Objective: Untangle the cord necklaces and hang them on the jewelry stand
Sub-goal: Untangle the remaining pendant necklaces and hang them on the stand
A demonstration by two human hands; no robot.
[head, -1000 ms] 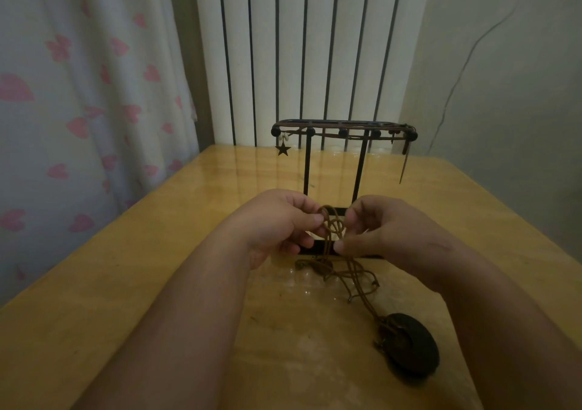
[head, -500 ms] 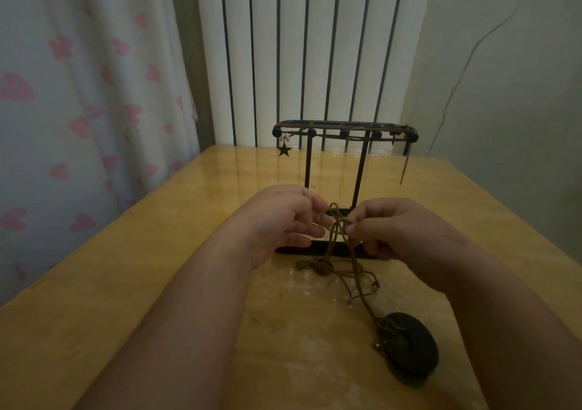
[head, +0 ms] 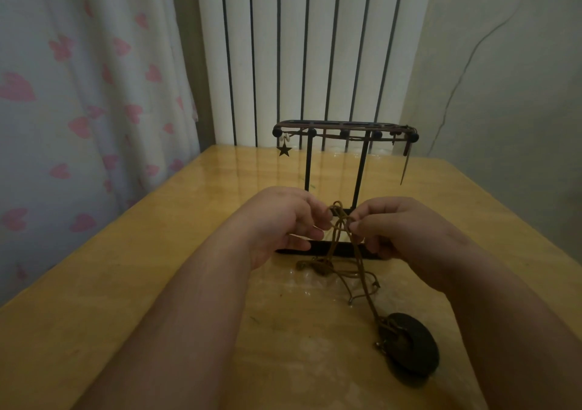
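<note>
Brown cords (head: 340,220) are all mixed up in a knot, so I hold them up between my two hands. My left hand (head: 283,220) pinches one side of the knot. My right hand (head: 400,230) pinches the other side, so I can pull the loops apart. The rest of the cords hang down under my fingers onto the table (head: 126,283). A dark round pendant (head: 409,346) lies there, closer to me than my right hand. The stand (head: 346,132) is just behind my hands, ready for hanging. A star charm (head: 284,150) hangs on it already.
</note>
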